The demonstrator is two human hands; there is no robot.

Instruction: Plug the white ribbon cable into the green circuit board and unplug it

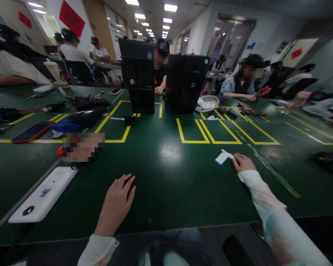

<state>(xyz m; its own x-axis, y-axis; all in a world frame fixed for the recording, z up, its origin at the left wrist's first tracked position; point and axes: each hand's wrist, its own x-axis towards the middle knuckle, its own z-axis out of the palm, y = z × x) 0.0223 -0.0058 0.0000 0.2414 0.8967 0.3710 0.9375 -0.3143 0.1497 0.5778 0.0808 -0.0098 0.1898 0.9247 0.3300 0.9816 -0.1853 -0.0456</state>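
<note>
My left hand lies palm down on the green table with its fingers stretched out and nothing in them. Farther right, my right hand has its fingertips closed on one end of a white flat ribbon cable. The cable is folded, and its free end shows a blue edge. Just beyond the right hand lies a long, narrow green circuit board strip, apart from the fingers.
A white device sits at the left. Behind it are a blurred-out item, a blue cloth-like thing and a phone. Two black computer towers stand at the back, with a white basket beside them. A person sits behind the towers.
</note>
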